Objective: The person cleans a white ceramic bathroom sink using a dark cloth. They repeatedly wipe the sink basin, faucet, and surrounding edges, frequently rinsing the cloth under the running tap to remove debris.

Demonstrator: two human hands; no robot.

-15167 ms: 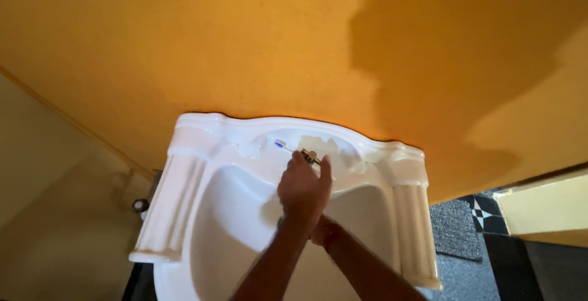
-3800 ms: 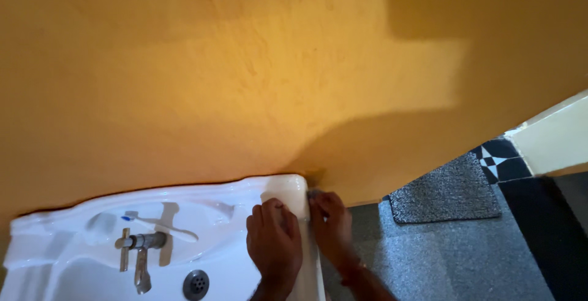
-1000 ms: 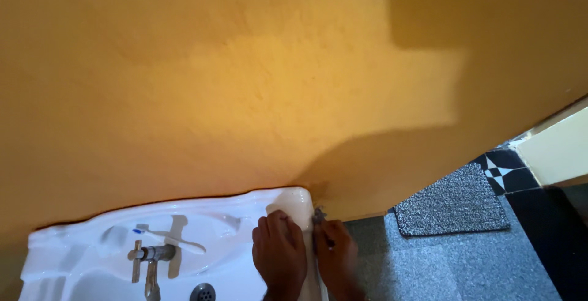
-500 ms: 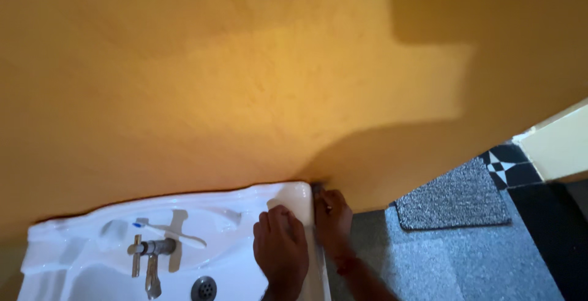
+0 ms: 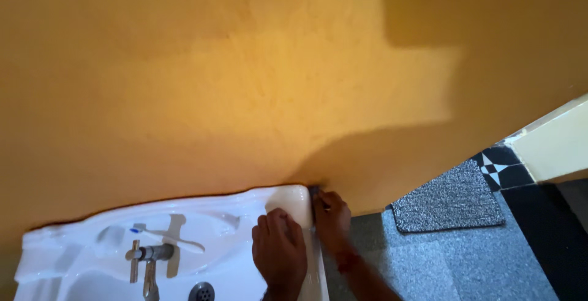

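Grip: right hand [image 5: 331,218] pinches a small dark scrubber [image 5: 316,191] against the sink [image 5: 233,258] at its right rear corner by the wall; left hand [image 5: 280,253] presses flat on the sink's right edge, holding nothing.

A white basin [image 5: 233,215] is set against an orange-yellow wall [image 5: 214,80]. The floor [image 5: 441,264] is speckled grey, the mat [image 5: 447,200] darker grey, and black-and-white tiles [image 5: 497,167] (a star pattern) are seen beside it.

Left hand [image 5: 279,249] flat, palm down; right hand [image 5: 331,220] curled alongside
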